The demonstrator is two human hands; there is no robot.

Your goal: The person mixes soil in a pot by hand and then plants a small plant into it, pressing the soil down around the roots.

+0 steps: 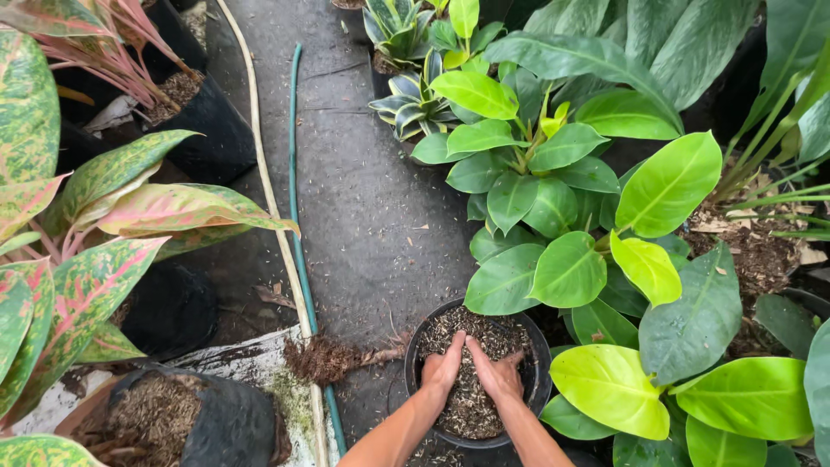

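A round black pot (417, 346) stands on the ground at the bottom middle, filled with a coarse brown and pale potting mix (471, 406). My left hand (442, 367) and my right hand (499, 372) lie side by side on that mix, palms down, fingers spread and pointing away from me, fingertips close together near the pot's middle. Neither hand grips anything that I can see. Both forearms come in from the bottom edge.
A bright green leafy plant (553, 225) crowds the pot's far and right side. A green hose (295, 199) and pale pipe (259, 147) run along the dark ground cloth. A clump of roots (324, 359) lies left of the pot. Pink-green plants (86, 277) and black bags (216, 130) stand left.
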